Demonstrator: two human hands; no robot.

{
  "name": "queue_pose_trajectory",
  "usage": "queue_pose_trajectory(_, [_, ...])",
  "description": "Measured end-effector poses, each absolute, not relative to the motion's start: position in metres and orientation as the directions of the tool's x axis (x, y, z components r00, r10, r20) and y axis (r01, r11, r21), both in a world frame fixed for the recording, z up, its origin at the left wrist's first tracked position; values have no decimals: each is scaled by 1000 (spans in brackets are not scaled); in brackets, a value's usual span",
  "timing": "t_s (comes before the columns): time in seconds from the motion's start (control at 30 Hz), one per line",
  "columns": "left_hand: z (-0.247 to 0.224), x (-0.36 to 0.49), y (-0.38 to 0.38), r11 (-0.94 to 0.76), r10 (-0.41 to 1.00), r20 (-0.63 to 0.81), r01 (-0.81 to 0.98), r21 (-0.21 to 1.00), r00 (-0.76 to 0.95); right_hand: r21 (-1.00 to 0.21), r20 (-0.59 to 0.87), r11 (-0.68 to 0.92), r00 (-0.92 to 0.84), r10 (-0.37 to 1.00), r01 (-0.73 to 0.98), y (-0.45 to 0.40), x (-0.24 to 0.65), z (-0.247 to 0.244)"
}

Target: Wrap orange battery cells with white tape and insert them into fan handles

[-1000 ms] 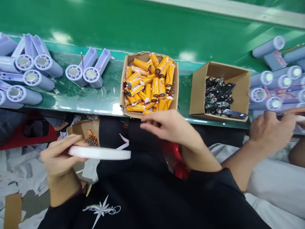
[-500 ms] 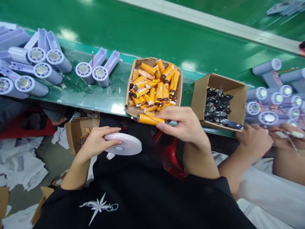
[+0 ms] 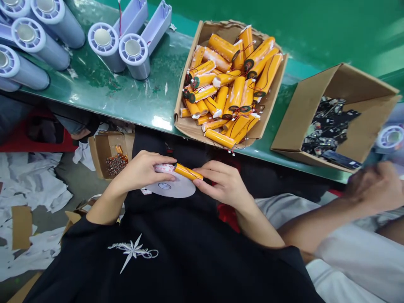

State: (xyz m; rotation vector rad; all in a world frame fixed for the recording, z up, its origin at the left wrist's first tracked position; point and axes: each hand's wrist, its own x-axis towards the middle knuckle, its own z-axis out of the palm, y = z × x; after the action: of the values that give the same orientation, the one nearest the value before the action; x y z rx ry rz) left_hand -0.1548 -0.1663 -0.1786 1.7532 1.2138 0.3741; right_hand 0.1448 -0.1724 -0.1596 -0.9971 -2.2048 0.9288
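My left hand [image 3: 150, 170] is closed on a roll of double-sided tape [image 3: 176, 189], a wide white disc with red print on its edge. A yellow-orange cylindrical battery [image 3: 186, 171] with thin wires is pinched at its right end by my right hand [image 3: 221, 183]. The battery's left end lies against the tape roll's edge, near my left fingertips. Just beyond my hands, an open cardboard box [image 3: 179, 122] full of similar batteries [image 3: 222, 47] rests on the green bench [image 3: 126, 101].
Lavender plastic housings [image 3: 134, 50] stand on the bench at left. To the right, a cardboard box [image 3: 290, 122] holds black circuit boards [image 3: 328, 122]. A co-worker's hand [image 3: 372, 181] is close on my right. Paper scraps [image 3: 41, 181] and a small box [image 3: 97, 155] lie on the floor.
My right hand has brought the battery from the box's near edge down and left to the tape roll. The view has shifted, so the bench items appear larger and higher.
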Motion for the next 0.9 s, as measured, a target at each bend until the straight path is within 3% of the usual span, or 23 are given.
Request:
queue_pose_trajectory(0.17, [-180, -147, -165, -130, 822, -237, 576, 807, 517, -733, -22, 442, -668, 744, 517, -169, 148, -156])
queue_pose_trajectory(0.3, [-175, -135, -157, -192, 790, -217, 567, 801, 574, -775, -141, 375, -718, 682, 509, -155, 147, -141])
queue_pose_trajectory(0.5, [-180, -119, -147, -179, 748, -304, 620, 764, 590, -743, -401, 236, -699, 593, 627, -135, 151, -141])
queue_pose_trajectory(0.6, [-190, -128, -148, -64, 789, -346, 627, 776, 509, -873, -348, -74, -509, 787, 483, -165, 144, -180])
queue_pose_trajectory(0.67, [-198, -138, -150, 38, 808, -388, 619, 785, 443, -938, -326, -289, -208, 922, 190, -199, 128, -216])
queue_pose_trajectory(0.77, [-212, -146, -153, 138, 815, -432, 596, 791, 385, -915, -394, -366, 180, 902, -168, -243, 101, -258])
queue_pose_trajectory(0.83, [-222, -143, -156, 145, 804, -430, 566, 811, 411, -901, -421, -378, 220, 880, -213, -253, 99, -262])
queue_pose_trajectory(0.9, [-225, -136, -161, 122, 750, -422, 521, 845, 509, -940, -341, -335, 118, 932, -72, -248, 118, -244])
